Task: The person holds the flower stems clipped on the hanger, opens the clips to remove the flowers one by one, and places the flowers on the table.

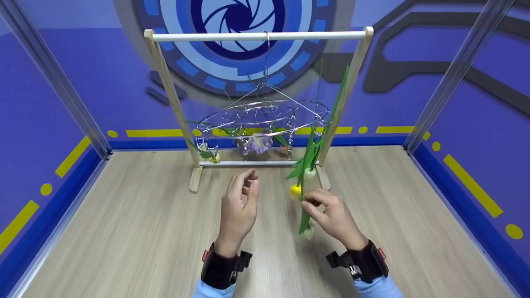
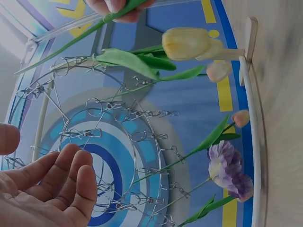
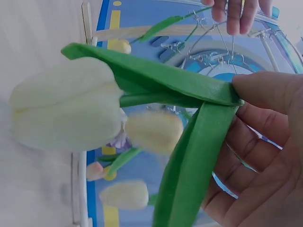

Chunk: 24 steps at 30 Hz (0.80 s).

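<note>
My right hand (image 1: 331, 213) pinches the green stem of a white tulip (image 3: 66, 104) between thumb and fingers. The bloom points down and two green leaves spread beside the fingers. Palm facing inward, my left hand (image 1: 240, 203) is raised over the table with loosely bent fingers and holds nothing. In front of both hands, a round metal clip hanger (image 1: 265, 72) hangs from a rod by its hook. On its right side, a yellow tulip (image 1: 295, 191) and another white tulip (image 1: 309, 174) hang head down, close to my right fingers.
A wooden stand with a white top rod (image 1: 256, 36) carries the hanger. A purple flower (image 1: 258, 143), a pinkish bud (image 1: 284, 150) and a small yellow bloom (image 1: 214, 158) also hang there. Blue printed walls enclose the wood-grain table (image 1: 136, 231).
</note>
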Motion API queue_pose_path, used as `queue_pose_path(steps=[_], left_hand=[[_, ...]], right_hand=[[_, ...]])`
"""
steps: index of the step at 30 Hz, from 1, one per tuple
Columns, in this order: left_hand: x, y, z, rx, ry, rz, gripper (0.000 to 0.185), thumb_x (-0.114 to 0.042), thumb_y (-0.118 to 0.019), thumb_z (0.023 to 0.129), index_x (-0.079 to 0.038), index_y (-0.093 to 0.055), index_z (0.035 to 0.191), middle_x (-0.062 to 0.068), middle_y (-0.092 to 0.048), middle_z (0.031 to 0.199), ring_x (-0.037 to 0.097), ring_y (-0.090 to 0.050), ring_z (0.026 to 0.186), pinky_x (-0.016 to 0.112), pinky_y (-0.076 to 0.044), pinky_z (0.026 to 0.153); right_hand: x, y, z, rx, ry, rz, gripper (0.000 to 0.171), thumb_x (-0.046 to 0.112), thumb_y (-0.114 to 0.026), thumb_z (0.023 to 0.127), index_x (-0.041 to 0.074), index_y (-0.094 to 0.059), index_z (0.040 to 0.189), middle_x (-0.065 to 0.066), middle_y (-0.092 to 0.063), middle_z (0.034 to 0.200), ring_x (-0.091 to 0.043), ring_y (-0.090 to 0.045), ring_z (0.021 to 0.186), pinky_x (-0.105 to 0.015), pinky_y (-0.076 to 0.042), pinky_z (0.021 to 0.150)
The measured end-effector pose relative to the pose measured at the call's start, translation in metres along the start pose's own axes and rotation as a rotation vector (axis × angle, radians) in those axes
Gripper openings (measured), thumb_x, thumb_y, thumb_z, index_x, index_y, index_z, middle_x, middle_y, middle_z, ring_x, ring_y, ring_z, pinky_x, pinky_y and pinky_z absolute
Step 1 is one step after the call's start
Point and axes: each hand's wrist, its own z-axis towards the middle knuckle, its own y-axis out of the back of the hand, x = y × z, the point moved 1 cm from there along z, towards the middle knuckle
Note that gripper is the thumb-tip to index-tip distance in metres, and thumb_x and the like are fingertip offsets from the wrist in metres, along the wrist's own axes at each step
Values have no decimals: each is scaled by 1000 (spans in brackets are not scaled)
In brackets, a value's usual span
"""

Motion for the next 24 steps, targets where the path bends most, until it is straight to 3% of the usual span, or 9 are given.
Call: queue_pose_path(steps=[9,13,24], left_hand=[[2,0,-6,18,-30,171,32,-15,-56,106,2,-62,132,14,-66,124,28,-64,113,46,-53,93],[3,-1,-8,32,-42,220,35,-17,-56,106,2,-61,135,15,-64,124,29,-61,117,47,-51,96],[5,-9,-11,56,-155,326,38,-19,-59,105,5,-61,133,18,-62,127,32,-59,118,48,-49,100]], right_hand=[[1,22,-8,-8,10,-38,5,2,-73,93,7,-74,94,8,-63,86,-5,-58,77,-17,-46,66],[0,30,-11,-16,2,-52,12,-2,-74,91,7,-74,98,8,-65,88,-4,-60,78,-17,-47,68],[-7,48,-19,-34,-1,-82,14,-7,-72,91,7,-72,95,7,-63,86,-5,-57,75,-17,-44,65]])
